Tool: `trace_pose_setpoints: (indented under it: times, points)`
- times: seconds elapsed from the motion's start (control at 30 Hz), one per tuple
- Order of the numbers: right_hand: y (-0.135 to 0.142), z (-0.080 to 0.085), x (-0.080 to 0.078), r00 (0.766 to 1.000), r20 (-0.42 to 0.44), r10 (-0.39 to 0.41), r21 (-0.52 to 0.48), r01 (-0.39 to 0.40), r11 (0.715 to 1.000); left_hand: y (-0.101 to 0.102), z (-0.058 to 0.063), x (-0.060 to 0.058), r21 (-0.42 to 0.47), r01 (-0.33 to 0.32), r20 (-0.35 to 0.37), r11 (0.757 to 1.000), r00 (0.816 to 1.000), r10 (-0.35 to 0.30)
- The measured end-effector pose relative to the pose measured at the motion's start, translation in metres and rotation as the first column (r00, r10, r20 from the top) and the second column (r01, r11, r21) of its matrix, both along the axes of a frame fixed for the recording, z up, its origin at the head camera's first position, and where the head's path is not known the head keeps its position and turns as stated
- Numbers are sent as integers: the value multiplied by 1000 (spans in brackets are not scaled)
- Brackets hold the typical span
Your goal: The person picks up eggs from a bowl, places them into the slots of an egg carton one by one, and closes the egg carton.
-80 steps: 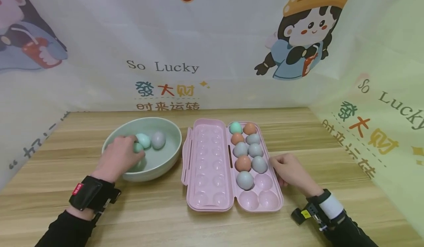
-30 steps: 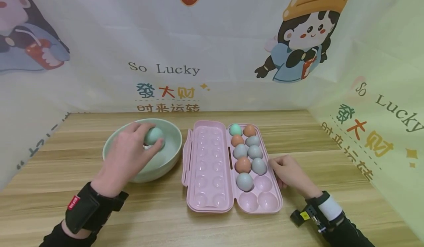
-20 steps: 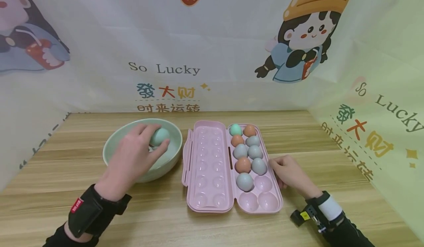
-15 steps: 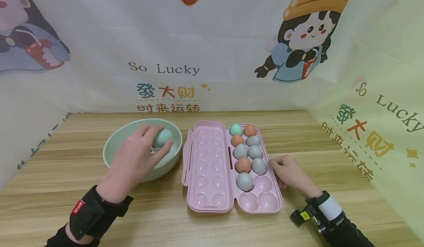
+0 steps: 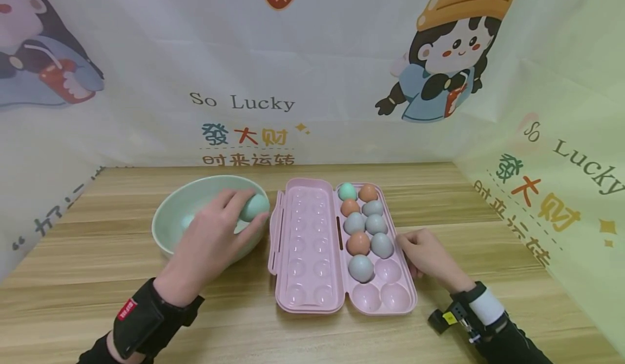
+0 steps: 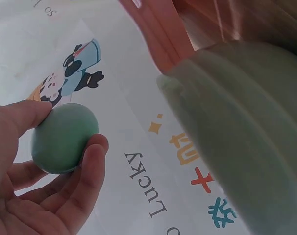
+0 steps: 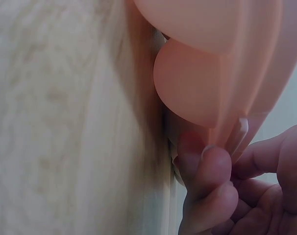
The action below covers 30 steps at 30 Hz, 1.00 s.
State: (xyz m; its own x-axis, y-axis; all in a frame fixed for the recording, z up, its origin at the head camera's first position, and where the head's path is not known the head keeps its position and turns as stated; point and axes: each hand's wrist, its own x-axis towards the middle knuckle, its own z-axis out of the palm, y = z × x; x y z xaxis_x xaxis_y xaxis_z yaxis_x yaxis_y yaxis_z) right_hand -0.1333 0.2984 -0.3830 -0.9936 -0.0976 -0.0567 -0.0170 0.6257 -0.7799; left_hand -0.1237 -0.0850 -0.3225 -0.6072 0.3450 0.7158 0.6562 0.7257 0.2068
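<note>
My left hand (image 5: pixel 210 242) grips a green egg (image 5: pixel 255 208) between thumb and fingers, at the right side of the pale green bowl (image 5: pixel 171 212). In the left wrist view the same egg (image 6: pixel 65 138) sits in the fingertips, apart from the bowl wall (image 6: pixel 241 132). My right hand (image 5: pixel 432 255) pinches the right edge of the open pink egg carton (image 5: pixel 343 293); the right wrist view shows thumb and fingers on its rim (image 7: pixel 244 98). Brown, grey-blue and green eggs fill most of its cups; three front cups (image 5: pixel 367 295) hold none. My left hand hides part of the bowl's inside.
The carton's lid (image 5: pixel 308 244) lies flat, folded out to the left, close beside the bowl. All stands on a wood-grain table (image 5: pixel 234 326). A printed white cloth (image 5: pixel 337 82) rises behind and along both sides.
My left hand has lifted the green egg up from inside the bowl and carried it right, to the bowl's right rim. My right hand stays at the carton's edge.
</note>
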Motion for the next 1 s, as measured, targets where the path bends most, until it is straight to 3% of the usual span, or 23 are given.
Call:
trace_pose_setpoints:
  times: [0.57, 1.0]
  points:
    - [0, 1, 0, 1000, -17, 14, -28, -15, 999, 16, -8, 4, -38, 59, -15, 998, 998, -60]
    - [1, 0, 0, 1000, -7, 14, -36, -15, 999, 23, -11, 9, -58, 95, 43, 994, 995, -92]
